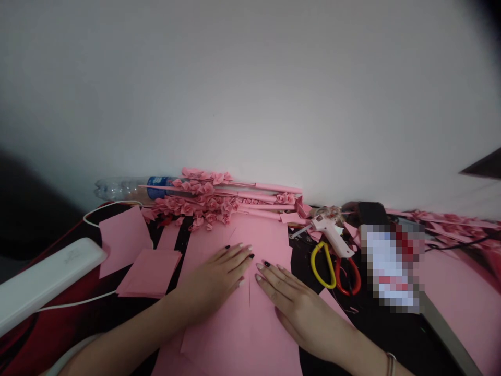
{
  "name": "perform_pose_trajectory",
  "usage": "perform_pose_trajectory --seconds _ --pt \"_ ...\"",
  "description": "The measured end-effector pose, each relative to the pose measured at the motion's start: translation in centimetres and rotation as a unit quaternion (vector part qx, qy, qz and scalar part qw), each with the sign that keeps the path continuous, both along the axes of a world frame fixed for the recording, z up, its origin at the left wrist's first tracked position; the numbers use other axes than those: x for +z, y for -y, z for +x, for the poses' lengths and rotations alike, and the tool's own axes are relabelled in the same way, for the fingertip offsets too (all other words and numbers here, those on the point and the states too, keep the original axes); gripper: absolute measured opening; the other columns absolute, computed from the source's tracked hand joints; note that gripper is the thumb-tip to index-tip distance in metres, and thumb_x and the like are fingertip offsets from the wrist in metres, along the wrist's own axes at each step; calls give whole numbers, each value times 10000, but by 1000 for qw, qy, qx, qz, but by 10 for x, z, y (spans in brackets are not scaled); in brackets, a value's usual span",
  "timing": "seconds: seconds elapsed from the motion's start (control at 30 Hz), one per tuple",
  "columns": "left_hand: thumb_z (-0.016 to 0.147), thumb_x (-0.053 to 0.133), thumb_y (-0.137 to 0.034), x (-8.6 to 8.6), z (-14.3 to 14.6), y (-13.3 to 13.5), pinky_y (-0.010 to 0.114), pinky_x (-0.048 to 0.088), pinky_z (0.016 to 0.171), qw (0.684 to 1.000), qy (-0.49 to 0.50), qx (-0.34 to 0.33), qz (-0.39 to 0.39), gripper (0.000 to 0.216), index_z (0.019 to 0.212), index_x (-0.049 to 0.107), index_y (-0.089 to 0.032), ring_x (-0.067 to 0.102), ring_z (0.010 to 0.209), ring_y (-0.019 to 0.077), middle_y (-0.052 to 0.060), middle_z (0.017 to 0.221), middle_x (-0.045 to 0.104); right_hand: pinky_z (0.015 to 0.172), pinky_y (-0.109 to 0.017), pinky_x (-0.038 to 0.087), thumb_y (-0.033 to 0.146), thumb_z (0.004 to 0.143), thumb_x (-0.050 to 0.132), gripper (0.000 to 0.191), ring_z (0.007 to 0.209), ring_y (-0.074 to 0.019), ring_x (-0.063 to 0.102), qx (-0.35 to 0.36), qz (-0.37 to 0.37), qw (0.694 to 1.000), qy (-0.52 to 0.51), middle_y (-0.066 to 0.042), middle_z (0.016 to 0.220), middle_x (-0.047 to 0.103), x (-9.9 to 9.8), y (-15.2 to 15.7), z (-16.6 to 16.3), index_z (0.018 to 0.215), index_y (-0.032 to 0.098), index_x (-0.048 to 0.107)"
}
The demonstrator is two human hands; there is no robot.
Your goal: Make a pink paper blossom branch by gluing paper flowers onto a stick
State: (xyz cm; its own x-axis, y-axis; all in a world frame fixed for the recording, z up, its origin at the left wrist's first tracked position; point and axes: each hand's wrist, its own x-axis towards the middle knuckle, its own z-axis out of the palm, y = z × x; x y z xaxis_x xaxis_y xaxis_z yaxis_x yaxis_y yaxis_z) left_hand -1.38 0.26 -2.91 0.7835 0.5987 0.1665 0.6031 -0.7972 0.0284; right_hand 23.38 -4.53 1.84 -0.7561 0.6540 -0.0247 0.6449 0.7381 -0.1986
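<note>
A large pink sheet of paper (270,324) lies over other pink paper in front of me, with a short dark line or slit near its middle. My left hand (219,277) rests flat on the sheet, left of that line, its fingers stretched out and pointing away to the right. On the other side of the line, my right hand (301,308) also lies flat with its fingers extended toward the left. The two hands are apart, and neither holds anything. Just left of my left hand sits a stack of pink paper squares (151,271).
Pink paper flowers (211,203) on stems lie along the wall beside a clear plastic bottle (125,187). To the right are a white glue gun (331,235), scissors (347,277) with yellow and red handles, and a pixelated bright patch. A long white object (50,279) lies at left.
</note>
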Motion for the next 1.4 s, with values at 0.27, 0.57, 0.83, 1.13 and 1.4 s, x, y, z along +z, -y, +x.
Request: perform_pose_trajectory --seconds 0.27,0.57,0.83,1.13,1.4 --pt "1036 344 -247 3 0 1 402 290 1161 1000 -3 2 -6 442 1469 380 -168 357 1436 239 94 1529 441 1181 -454 306 -32 797 446 753 1469 -264 250 -2 -6 1000 -29 -122 1578 305 0 1 3 1521 144 341" --pt "1019 368 -216 2 -2 0 412 280 1166 1000 5 -4 -22 432 1449 407 -188 316 1458 243 91 1557 396 1168 -479 325 -17 792 490 723 1471 -285 245 -2 -13 999 -47 -132 1586 290 1 2 3 1487 171 421" --pt "1007 397 -205 3 -1 1 420 279 1168 1000 1 -7 -22 425 1430 427 -179 316 1457 250 98 1552 403 1169 -506 304 4 806 481 712 1481 -300 197 3 -26 999 -21 -155 1595 259 3 2 2 1498 149 397" --pt "1010 363 -194 0 -2 1 421 270 1178 1000 4 -2 -24 445 1453 397 -199 291 1469 237 90 1562 388 1175 -518 279 37 764 493 743 1483 -307 187 2 -40 999 -32 -159 1590 268 6 4 1 1495 129 401" --pt "997 419 -219 10 1 8 445 290 1162 1000 -9 -4 -23 419 1413 455 -197 319 1454 279 107 1545 413 1173 -515 287 74 821 485 679 1484 -296 204 0 -43 999 -27 -156 1582 308 7 5 1 1492 137 408"
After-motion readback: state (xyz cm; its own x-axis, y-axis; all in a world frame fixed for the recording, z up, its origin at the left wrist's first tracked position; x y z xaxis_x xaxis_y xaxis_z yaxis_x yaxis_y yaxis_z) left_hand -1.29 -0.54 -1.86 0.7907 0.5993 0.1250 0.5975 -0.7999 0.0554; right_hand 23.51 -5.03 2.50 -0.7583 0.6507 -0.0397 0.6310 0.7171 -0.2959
